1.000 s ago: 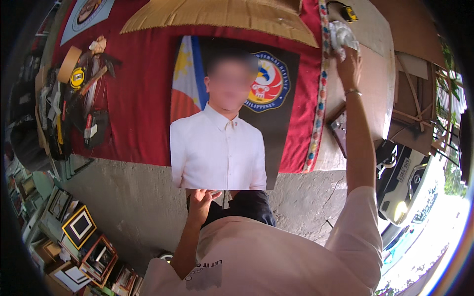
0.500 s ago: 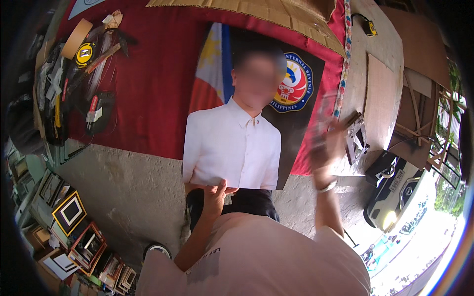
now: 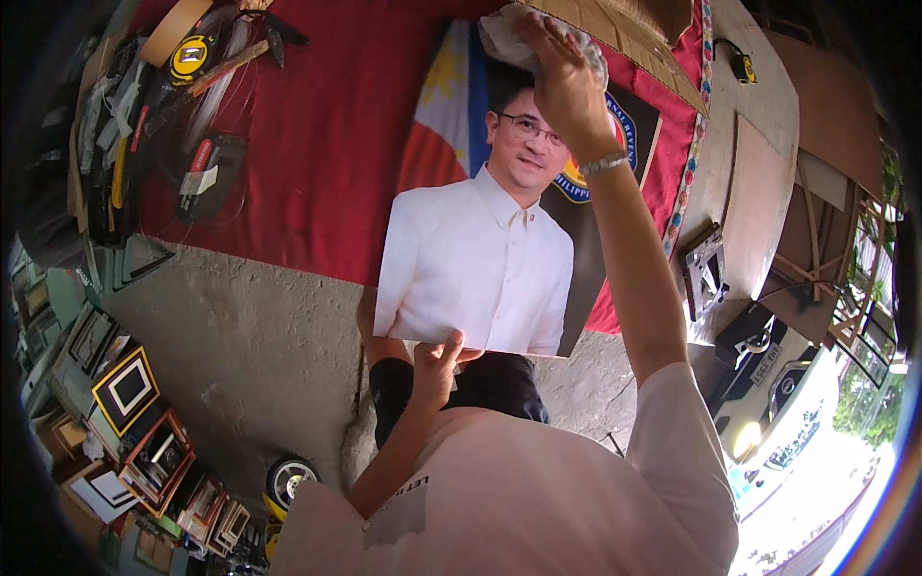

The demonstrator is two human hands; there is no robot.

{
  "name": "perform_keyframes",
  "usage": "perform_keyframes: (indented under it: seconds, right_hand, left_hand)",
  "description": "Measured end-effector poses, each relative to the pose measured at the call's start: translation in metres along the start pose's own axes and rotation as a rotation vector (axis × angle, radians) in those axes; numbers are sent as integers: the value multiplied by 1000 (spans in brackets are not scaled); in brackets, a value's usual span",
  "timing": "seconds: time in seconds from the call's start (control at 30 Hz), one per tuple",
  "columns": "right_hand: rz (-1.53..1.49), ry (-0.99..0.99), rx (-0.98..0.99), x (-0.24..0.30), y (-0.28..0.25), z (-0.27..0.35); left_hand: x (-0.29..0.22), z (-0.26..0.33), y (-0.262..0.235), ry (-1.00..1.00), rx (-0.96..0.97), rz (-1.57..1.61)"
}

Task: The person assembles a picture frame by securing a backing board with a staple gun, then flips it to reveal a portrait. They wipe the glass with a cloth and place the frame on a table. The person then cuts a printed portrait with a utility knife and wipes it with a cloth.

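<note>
A large portrait print of a person in a white shirt, with a flag and a round seal behind, lies tilted over the near edge of a table with a red cloth. My left hand grips its lower edge, thumb on top and fingers underneath. Against the print's upper part, my right hand presses a crumpled white cloth, fingers stretched over it. That hand and forearm cover part of the seal.
Cardboard lies beyond the print. Leftward on the table are a yellow tape measure, a roll of brown tape and several hand tools. A black metal tool rests at right. Picture frames crowd the lower left; a vehicle stands at right.
My right hand has swung from beside the print's right edge up to its top, where the white cloth now shows under it. My left hand keeps hold of the lower edge.
</note>
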State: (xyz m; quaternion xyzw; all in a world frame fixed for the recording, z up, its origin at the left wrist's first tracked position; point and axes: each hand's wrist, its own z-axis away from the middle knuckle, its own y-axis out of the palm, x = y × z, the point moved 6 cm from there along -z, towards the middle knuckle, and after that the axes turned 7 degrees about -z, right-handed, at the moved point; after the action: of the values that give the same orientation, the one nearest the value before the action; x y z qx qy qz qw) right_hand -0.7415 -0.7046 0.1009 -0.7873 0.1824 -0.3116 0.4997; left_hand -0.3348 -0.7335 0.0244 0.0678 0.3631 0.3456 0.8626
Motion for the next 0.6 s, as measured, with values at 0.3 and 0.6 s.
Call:
perform_keyframes:
  seconds: [0.3,0.6]
  right_hand:
    - [-420,-224,586,186,1,179]
    - [-137,-163,83,91,24,27]
  left_hand:
    - [-4,5,7,82,-153,157]
    - [7,0,1,-24,-45,73]
